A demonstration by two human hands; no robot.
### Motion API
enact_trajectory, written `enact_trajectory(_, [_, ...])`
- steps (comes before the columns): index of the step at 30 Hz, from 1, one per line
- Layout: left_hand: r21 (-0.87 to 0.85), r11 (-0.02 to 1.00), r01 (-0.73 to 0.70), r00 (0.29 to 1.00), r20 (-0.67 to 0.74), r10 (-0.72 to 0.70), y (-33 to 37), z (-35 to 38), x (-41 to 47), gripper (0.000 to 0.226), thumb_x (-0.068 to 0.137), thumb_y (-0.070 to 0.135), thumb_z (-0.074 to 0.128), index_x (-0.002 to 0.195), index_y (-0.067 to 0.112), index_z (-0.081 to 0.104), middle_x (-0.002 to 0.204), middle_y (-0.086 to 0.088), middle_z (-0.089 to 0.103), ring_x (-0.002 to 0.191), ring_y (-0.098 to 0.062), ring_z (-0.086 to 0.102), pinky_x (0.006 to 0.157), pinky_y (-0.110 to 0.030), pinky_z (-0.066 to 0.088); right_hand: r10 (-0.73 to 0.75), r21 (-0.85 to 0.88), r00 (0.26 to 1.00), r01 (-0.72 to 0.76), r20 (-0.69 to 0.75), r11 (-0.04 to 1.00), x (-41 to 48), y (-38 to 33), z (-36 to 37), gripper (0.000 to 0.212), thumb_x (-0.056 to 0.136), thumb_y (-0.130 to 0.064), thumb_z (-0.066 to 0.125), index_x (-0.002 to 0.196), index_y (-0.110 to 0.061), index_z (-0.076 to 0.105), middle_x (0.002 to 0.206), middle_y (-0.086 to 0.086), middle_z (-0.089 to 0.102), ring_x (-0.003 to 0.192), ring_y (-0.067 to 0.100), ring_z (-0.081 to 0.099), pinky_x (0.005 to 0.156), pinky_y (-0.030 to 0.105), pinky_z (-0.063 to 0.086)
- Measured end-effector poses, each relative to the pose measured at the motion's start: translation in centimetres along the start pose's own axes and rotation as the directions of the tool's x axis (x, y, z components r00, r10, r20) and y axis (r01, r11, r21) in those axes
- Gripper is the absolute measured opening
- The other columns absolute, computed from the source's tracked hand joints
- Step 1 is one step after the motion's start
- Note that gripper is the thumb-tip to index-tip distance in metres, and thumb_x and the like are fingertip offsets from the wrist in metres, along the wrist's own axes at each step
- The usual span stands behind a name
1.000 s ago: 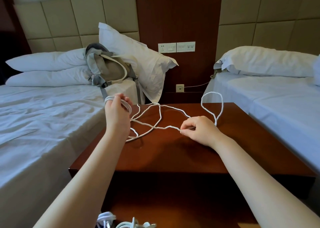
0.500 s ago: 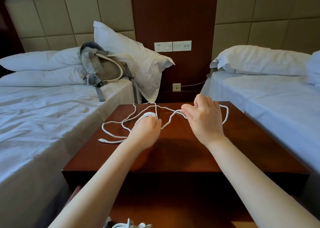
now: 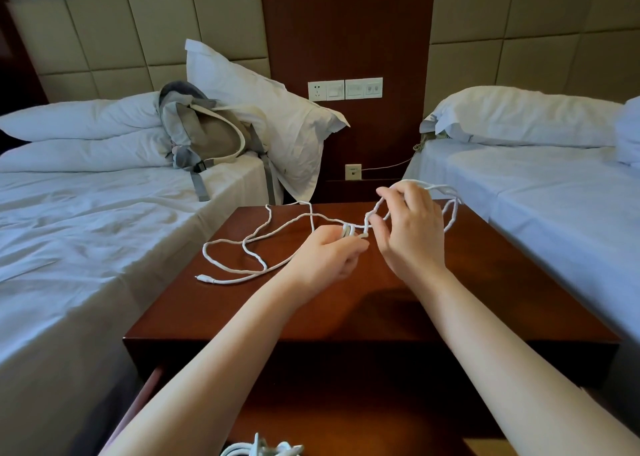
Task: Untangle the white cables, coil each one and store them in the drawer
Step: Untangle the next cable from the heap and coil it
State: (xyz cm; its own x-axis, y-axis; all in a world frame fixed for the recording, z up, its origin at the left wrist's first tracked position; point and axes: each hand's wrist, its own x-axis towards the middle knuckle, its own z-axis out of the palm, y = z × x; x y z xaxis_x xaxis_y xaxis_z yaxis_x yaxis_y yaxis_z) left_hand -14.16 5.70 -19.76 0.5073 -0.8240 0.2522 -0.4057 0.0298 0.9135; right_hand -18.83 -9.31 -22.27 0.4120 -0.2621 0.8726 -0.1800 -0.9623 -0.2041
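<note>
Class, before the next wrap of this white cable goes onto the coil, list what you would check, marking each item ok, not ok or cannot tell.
1. Left hand grips the coil: ok.
2. Right hand holds the next loop of the white cable in its fingers: ok.
3. Loose length on the nightstand is free of knots: cannot tell; strands cross.
4. Plug end lies on the top, not hanging off: ok.
5. Drawer is open, with other cables inside: ok.

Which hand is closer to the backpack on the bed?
Left. The left hand is toward the backpack side of the nightstand; the right hand is farther, toward the other bed.
</note>
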Motion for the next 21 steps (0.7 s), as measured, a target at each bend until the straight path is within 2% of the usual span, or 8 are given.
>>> enact_trajectory(3, [-0.026,0.999,-0.022,0.999,0.028,0.023,0.5,0.1,-0.1,0.040,0.079,0.015,0.048,0.043,0.022,0.034,0.043,0.005,0.030,0.042,-0.011,0.026,0.041,-0.019,0.025,0.067,0.127,0.997,-0.060,-0.049,0.990,0.1,0.0,0.2,0.031,0.087,-0.033,0.057,0.103,-0.007,0.066,0.102,0.008,0.060,0.098,0.022,0.053,0.080,0.032,0.043])
enact_trajectory(6, [0.064,0.998,-0.014,0.999,-0.041,0.016,0.6,0.0,-0.3,0.031,0.075,0.017,0.051,0.047,0.018,0.036,0.045,0.002,0.033,0.044,-0.013,0.028,0.044,-0.023,0.026,0.071,0.222,0.995,-0.053,-0.074,0.974,0.1,0.0,0.1,0.033,0.091,-0.035,0.050,0.093,-0.007,0.066,0.094,0.005,0.061,0.092,0.018,0.052,0.079,0.025,0.039])
enact_trajectory(9, [0.228,0.973,0.028,0.990,-0.139,0.004,0.4,-0.4,-0.3,0.027,0.081,0.010,0.057,0.061,0.010,0.039,0.055,-0.005,0.035,0.051,-0.014,0.031,0.050,-0.029,0.026,0.002,0.284,0.998,0.014,-0.055,0.959,0.2,0.3,0.3,0.036,0.092,-0.031,0.043,0.089,-0.007,0.069,0.091,0.005,0.066,0.099,0.021,0.056,0.086,0.034,0.045])
enact_trajectory(11, [0.255,0.965,0.056,0.991,-0.132,-0.023,0.1,-0.5,-0.3,0.029,0.082,0.013,0.057,0.060,0.009,0.039,0.054,-0.004,0.035,0.050,-0.013,0.030,0.049,-0.027,0.026,-0.047,0.301,0.999,0.050,-0.017,0.952,0.4,0.5,0.5,0.038,0.090,-0.029,0.041,0.085,-0.007,0.071,0.089,0.005,0.069,0.107,0.024,0.057,0.092,0.035,0.043])
enact_trajectory(14, [0.083,0.994,0.071,0.997,-0.002,-0.071,0.2,-0.5,-0.4,0.041,0.089,0.011,0.046,0.050,0.011,0.035,0.042,0.002,0.032,0.041,-0.012,0.026,0.042,-0.020,0.025,-0.053,0.470,0.993,-0.003,0.105,0.883,0.3,0.0,0.3,0.039,0.090,-0.026,0.044,0.075,-0.002,0.071,0.085,0.005,0.069,0.098,0.001,0.053,0.089,0.013,0.036])
enact_trajectory(16, [-0.033,0.998,0.046,0.996,0.077,-0.043,0.7,-0.6,-0.4,0.042,0.091,0.012,0.039,0.049,0.011,0.035,0.039,0.001,0.030,0.038,-0.012,0.024,0.040,-0.018,0.024,-0.045,0.590,0.963,-0.126,0.266,0.798,0.0,-0.6,-0.2,0.033,0.093,-0.016,0.048,0.076,0.003,0.069,0.082,0.005,0.067,0.085,-0.011,0.052,0.081,0.008,0.037])
enact_trajectory(19, [-0.268,0.963,0.037,0.987,0.161,0.007,1.0,-1.3,-0.3,0.038,0.088,0.017,0.034,0.050,0.011,0.036,0.037,0.003,0.027,0.034,-0.010,0.022,0.038,-0.015,0.025,-0.003,0.591,0.859,-0.350,0.513,0.727,-0.2,-1.2,-0.6,0.041,0.097,-0.023,0.051,0.059,-0.012,0.060,0.052,-0.004,0.052,0.049,0.001,0.044,0.052,0.015,0.034])
enact_trajectory(21, [-0.428,0.902,0.047,0.985,0.171,0.030,0.6,-2.2,-0.1,0.039,0.086,0.024,0.034,0.048,0.014,0.041,0.038,0.003,0.026,0.034,-0.009,0.023,0.037,-0.016,0.025,0.045,0.557,0.828,-0.415,0.559,0.719,-0.1,-1.1,-0.7,0.045,0.094,-0.029,0.055,0.050,-0.021,0.050,0.043,-0.012,0.043,0.042,0.001,0.038,0.047,0.012,0.029])
